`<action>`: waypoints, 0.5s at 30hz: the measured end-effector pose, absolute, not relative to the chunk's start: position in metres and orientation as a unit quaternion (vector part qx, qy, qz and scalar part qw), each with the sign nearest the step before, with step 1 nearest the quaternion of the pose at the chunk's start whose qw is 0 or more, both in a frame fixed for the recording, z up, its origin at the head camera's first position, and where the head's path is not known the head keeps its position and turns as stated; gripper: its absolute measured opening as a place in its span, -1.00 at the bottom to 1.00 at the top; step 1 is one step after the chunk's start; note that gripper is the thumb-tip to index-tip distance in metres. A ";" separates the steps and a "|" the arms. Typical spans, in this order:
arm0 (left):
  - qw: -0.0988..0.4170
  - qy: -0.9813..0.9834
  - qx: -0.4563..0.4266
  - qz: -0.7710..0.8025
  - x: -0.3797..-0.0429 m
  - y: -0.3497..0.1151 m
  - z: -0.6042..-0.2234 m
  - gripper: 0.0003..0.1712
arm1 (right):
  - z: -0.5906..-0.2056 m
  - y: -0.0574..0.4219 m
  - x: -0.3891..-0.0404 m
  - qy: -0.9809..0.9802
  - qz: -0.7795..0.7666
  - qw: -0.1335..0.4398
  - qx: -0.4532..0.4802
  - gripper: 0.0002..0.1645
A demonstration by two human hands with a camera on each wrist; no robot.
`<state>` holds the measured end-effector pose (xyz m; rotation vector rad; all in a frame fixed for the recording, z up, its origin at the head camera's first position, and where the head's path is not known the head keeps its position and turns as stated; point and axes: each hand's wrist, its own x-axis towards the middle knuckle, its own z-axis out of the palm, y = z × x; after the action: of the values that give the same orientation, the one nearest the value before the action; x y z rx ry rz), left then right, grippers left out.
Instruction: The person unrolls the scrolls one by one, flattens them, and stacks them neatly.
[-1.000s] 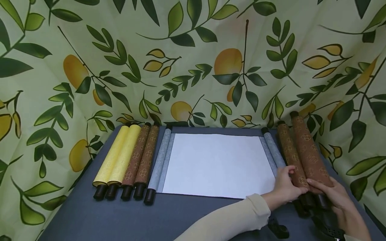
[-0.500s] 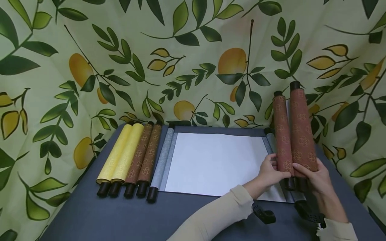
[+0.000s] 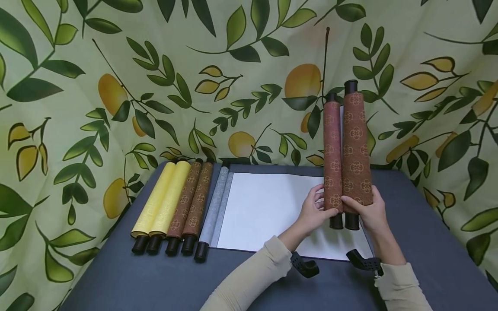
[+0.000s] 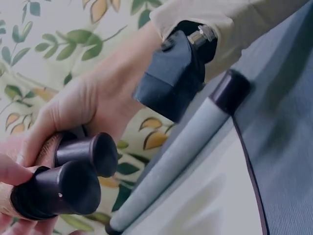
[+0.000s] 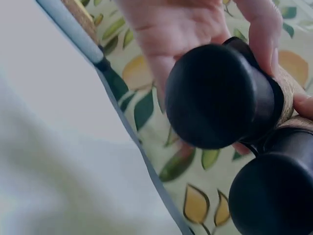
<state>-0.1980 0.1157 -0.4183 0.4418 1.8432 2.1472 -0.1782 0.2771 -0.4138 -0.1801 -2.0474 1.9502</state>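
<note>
Rolls in yellow (image 3: pixel 170 198) are lying nearest the left edge of the worktop (image 3: pixel 116 280), followed rightwards by two patterned brown rolls (image 3: pixel 199 199) and a grey roll (image 3: pixel 214 207), all pointing towards the far edge. Beside the grey roll, a white sheet (image 3: pixel 268 207) is lying flat towards the near edge.

Over the sheet's right part, well in from the worktop's right edge and apparently clear of its surface, a thinner reddish roll (image 3: pixel 332 155) is being held tilted, its far end raised. The left hand (image 3: pixel 313 211) is being used for this, its grip closed round the lower part, thumb in front. Just to its right, a thicker brown roll (image 3: pixel 355 151) is being held by the right hand (image 3: pixel 367 211), whose grip is likewise closed, thumb over the front. A pale strip (image 3: pixel 342 121) is showing between them, so one two-roller scroll is probably being handled.

Matched pressure seems to be called for: both grips are being placed low, and the long far ends are being left unsupported, so skewing is being risked. The strip is best being guarded from creasing, and the black caps (image 3: pixel 336 221) from scuffing the sheet.
</note>
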 end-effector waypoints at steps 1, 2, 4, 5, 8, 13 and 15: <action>0.138 0.635 0.154 0.744 -0.199 0.111 -0.419 -0.17 | -0.413 0.271 -0.181 -0.716 0.678 0.155 -0.060 -0.35; 0.138 0.630 0.155 0.748 -0.201 0.106 -0.420 -0.17 | -0.412 0.266 -0.183 -0.717 0.678 0.156 -0.056 -0.35; 0.138 0.622 0.156 0.755 -0.203 0.098 -0.421 -0.16 | -0.411 0.255 -0.188 -0.706 0.689 0.158 -0.042 -0.34; 0.136 0.618 0.158 0.758 -0.203 0.093 -0.422 -0.15 | -0.410 0.250 -0.190 -0.703 0.692 0.162 -0.039 -0.33; 0.117 0.614 0.164 0.764 -0.205 0.081 -0.424 -0.15 | -0.410 0.234 -0.194 -0.704 0.689 0.168 -0.029 -0.34; 0.093 0.613 0.159 0.768 -0.206 0.061 -0.425 -0.12 | -0.410 0.212 -0.201 -0.704 0.689 0.170 -0.018 -0.35; 0.086 0.616 0.153 0.768 -0.207 0.054 -0.425 -0.11 | -0.410 0.204 -0.203 -0.702 0.693 0.165 -0.013 -0.35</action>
<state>-0.2069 0.0543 -0.4251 0.4563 1.8351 2.2890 -0.2029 0.2041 -0.4104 -0.0358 -2.0009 1.9735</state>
